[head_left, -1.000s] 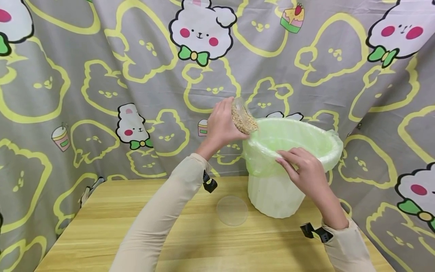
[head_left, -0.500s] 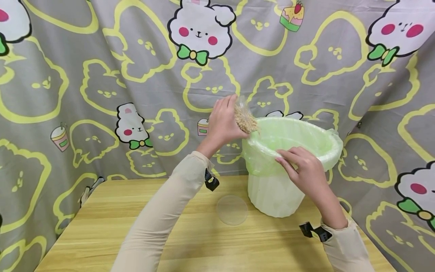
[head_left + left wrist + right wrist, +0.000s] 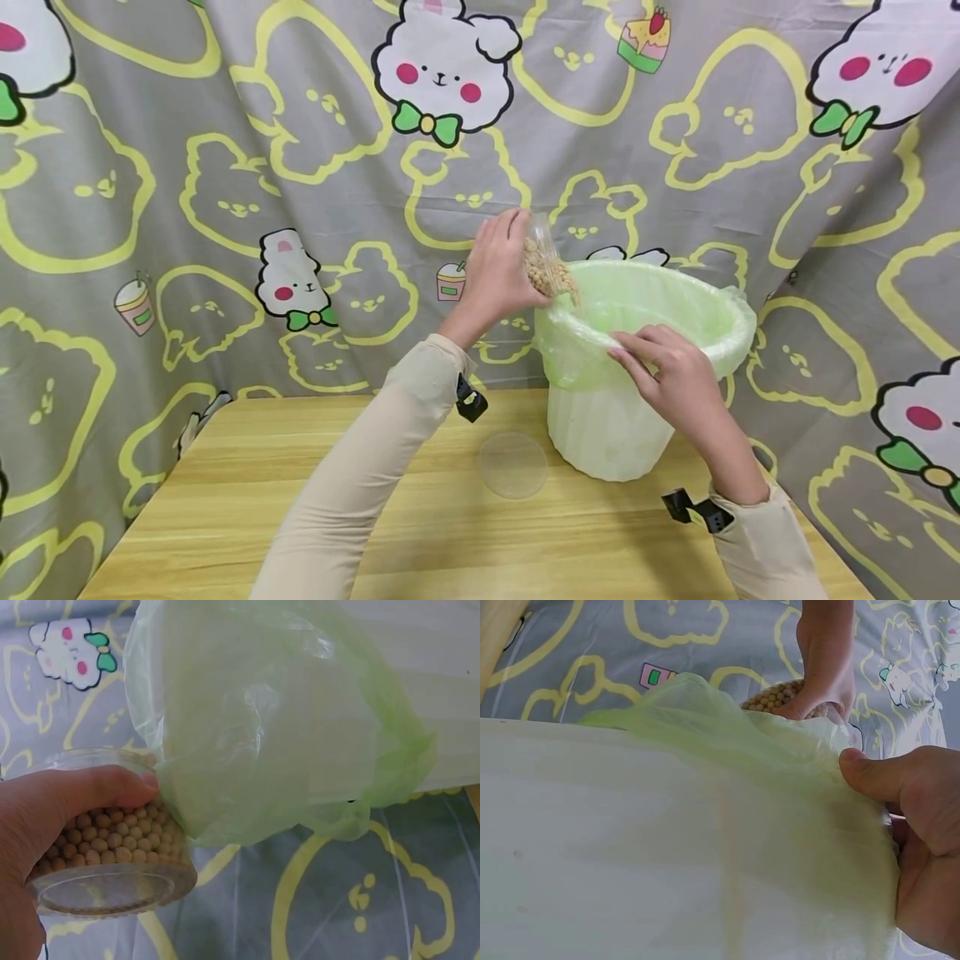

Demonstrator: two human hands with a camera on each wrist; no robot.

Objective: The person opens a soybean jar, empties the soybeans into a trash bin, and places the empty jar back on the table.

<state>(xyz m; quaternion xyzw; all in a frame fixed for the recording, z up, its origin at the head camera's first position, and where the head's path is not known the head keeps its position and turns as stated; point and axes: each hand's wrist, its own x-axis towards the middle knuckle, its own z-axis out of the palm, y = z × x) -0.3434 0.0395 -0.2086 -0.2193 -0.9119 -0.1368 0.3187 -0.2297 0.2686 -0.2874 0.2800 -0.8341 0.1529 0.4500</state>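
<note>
My left hand (image 3: 495, 271) grips a clear plastic jar (image 3: 112, 877) of round, pale soybeans (image 3: 112, 844). It is tilted at the left rim of a white trash can (image 3: 607, 433), its mouth toward the inside, and beans show at the mouth in the head view. A thin green plastic bag (image 3: 577, 350) lines the can and folds down over the rim. At the near rim, my right hand (image 3: 675, 375) pinches the bag and rim between thumb and fingers. The right wrist view shows the thumb outside on the bag, with the fingers partly hidden behind the rim.
A round clear lid (image 3: 513, 464) lies flat on the wooden table (image 3: 300, 467), just left of the can's base. Behind the table hangs a grey curtain (image 3: 360, 192) with cartoon prints, close to the can.
My left hand has shifted slightly right and tipped the jar further toward the can; the beans have slid toward its mouth. My right hand stays at the rim.
</note>
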